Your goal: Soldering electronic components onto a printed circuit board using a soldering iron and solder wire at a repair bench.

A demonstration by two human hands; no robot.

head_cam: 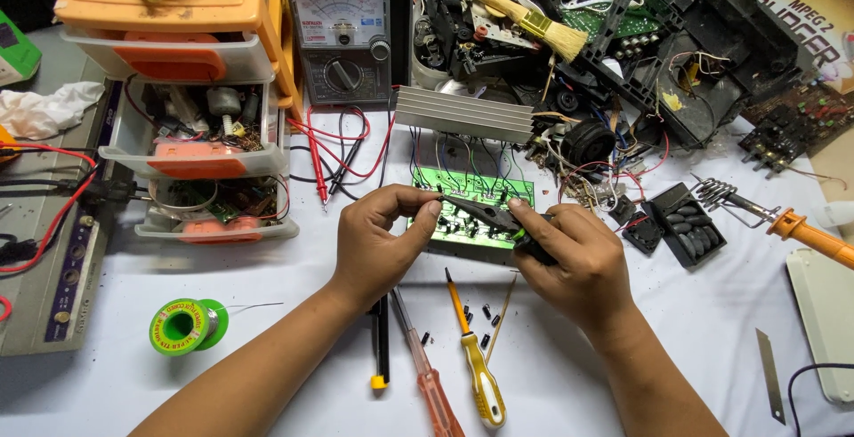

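Observation:
My right hand [574,264] grips black needle-nose pliers [487,214], their tip pointing left over a green circuit board [476,190]. My left hand [384,237] pinches something tiny at the pliers' tip, thumb and forefinger together; the part itself is too small to make out. The board lies flat on the white table, wired to a ribbed grey heat sink [464,113] just behind it. Both hands hover over the board's front edge.
Screwdrivers, yellow [480,376] and orange [433,391], lie below the hands. A green solder spool [187,326] sits at left, stacked parts drawers [191,90] and an analog multimeter [347,28] behind. A soldering iron [783,222] rests at right; a brush [520,12] and dismantled electronics crowd the back.

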